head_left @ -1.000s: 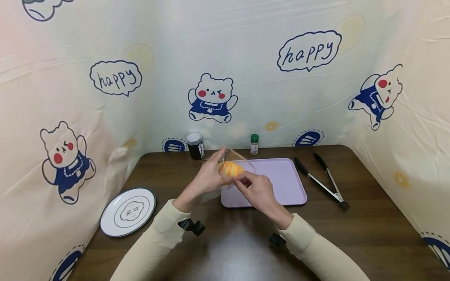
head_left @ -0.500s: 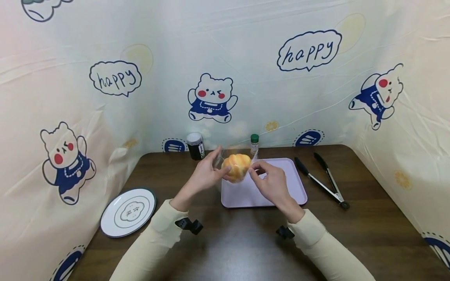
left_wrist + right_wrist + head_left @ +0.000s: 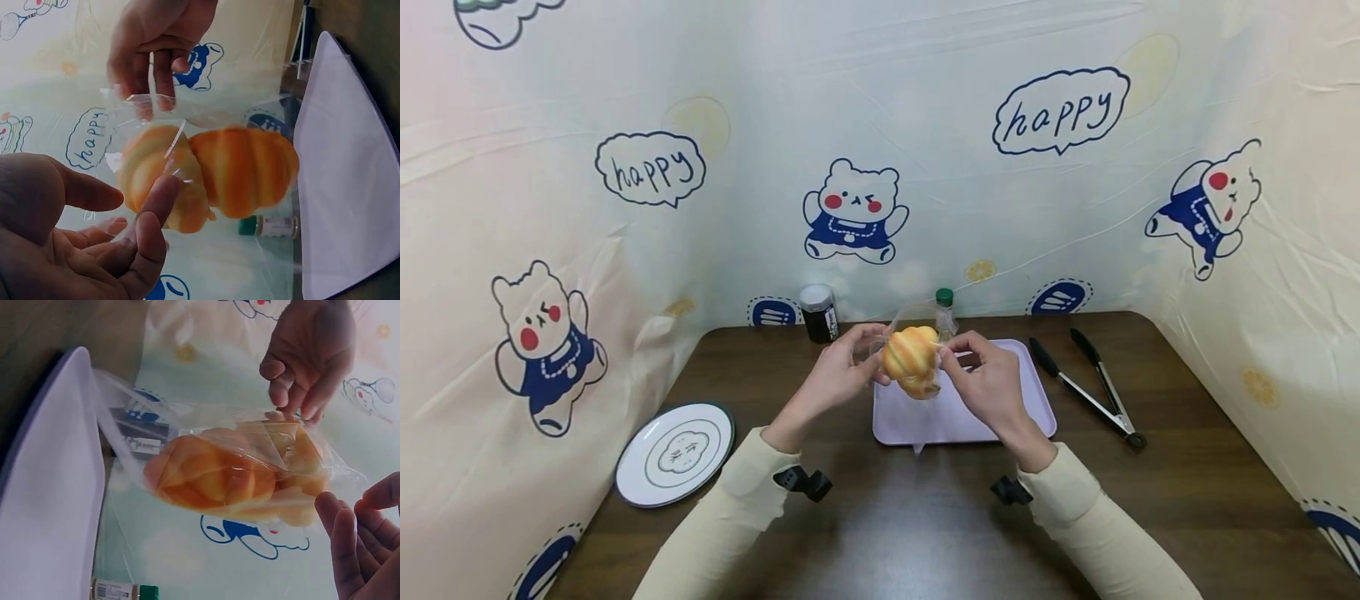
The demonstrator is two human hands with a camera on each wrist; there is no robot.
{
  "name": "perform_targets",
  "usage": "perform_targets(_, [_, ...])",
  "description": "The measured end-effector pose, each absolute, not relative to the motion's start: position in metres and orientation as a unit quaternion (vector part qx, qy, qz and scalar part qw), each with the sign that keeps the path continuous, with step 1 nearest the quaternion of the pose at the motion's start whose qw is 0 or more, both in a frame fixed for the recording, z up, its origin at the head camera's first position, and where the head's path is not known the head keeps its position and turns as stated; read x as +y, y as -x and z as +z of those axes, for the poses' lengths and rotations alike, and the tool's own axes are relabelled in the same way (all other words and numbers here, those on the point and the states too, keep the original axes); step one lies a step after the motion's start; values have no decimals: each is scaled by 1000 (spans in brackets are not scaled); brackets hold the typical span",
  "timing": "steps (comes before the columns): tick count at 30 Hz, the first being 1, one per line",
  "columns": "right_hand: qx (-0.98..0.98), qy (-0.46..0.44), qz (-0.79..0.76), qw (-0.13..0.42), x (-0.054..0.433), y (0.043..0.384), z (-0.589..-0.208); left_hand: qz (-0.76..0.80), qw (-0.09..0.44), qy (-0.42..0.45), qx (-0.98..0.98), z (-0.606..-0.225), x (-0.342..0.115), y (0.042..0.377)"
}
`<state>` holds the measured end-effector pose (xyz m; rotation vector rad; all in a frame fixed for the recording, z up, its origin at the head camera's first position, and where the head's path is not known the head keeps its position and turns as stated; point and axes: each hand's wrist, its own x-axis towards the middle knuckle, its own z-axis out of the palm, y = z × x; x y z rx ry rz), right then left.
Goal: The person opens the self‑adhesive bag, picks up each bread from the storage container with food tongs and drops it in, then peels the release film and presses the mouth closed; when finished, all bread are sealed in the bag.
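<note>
Bread rolls [image 3: 912, 354], golden with darker stripes, hang inside a clear plastic bag [image 3: 250, 450] above the tray. Two rounded pieces show side by side in the left wrist view. My left hand [image 3: 838, 371] holds the bag by its left edge, fingers bent at the film. On the opposite edge, my right hand [image 3: 988, 379] pinches the plastic between thumb and fingers. Beneath the bread lies a pale lilac tray [image 3: 1022, 396], partly covered by the bag and hands.
A white plate [image 3: 643, 475] lies on the left of the dark wooden table [image 3: 880, 533]. Black-tipped tongs [image 3: 1097, 392] lie spread at right. A dark jar [image 3: 818, 317] and a green-capped shaker bottle [image 3: 945, 310] stand at the back by the patterned cloth.
My right hand has moved right, away from the left hand. The bagged bread has shifted right and turned, and more of it shows between the hands.
</note>
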<state>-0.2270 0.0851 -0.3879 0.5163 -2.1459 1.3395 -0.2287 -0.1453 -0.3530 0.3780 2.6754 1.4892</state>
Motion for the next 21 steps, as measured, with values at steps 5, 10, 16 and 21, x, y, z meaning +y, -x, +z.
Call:
perform_targets(5, [-791,-201,502,287,85,225,-382,461,13,-128,878,-354,-146,228])
perform_targets(10, [-779,-211,511,296,86,223,-379,438,-10,-123,891,-352,-149,229])
perform_targets(16, [-764,-213,534,291,88,222,-376,454,0,-131,881,-354,-152,232])
perform_targets(21, [-764,-198,546,281,90,220,-370,466,35,-151,871,-359,-157,237])
